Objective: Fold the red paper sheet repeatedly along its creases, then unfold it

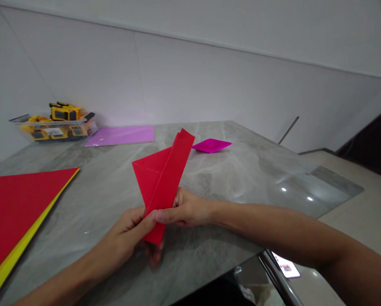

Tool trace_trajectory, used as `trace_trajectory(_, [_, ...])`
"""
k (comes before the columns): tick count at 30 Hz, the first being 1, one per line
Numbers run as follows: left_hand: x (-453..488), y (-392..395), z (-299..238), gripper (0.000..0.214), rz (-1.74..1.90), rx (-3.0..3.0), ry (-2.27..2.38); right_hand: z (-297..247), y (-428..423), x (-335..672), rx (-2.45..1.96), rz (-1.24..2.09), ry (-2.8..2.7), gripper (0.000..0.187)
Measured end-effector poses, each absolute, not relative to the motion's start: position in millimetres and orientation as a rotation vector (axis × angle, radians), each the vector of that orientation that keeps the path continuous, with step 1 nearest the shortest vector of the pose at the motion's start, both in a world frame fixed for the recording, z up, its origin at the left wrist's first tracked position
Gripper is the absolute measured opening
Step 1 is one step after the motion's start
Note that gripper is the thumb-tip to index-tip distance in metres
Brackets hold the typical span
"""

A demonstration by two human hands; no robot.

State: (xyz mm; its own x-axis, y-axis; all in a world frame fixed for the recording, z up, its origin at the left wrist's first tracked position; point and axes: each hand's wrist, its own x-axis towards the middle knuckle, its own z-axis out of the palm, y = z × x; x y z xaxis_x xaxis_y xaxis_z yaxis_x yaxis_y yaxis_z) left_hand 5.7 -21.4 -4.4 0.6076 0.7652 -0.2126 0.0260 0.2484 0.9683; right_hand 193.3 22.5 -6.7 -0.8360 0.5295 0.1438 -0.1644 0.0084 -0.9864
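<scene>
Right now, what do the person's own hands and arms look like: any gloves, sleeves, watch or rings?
Both are bare. The left hand and right hand wear no gloves, and no ring shows on the visible fingers. The left forearm and right forearm are uncovered as far as the frame reaches: no sleeve, watch or bracelet is in view.

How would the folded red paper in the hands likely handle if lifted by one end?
Probably light: the folded red paper stands up from a pinch of the left hand and right hand at its lower end. Likely stiff along its layered fold, since the free end shows no droop. It may crease easily; fold lines already show.
</scene>
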Motion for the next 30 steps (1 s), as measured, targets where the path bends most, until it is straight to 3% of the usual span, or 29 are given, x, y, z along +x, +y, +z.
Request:
trace_trajectory(13, [0.3, -21.9, 3.5, 0.047, 0.392, 1.163, 0.767, -1.5, 29.8, 201.4, -0.402, 1.791, -1.736, 0.057])
trace_trajectory(21, [2.3, -19.0, 7.5, 0.038, 0.453, 1.074, 0.863, -19.5, 24.3, 184.3, -0.354, 2.008, -1.602, 0.048])
trace_trajectory(30, [-4.1, -19.1, 12.9, 0.039, 0.403, 1.121, 0.846, -6.1, 35.0, 199.0, -0.426, 1.886, -1.579, 0.044])
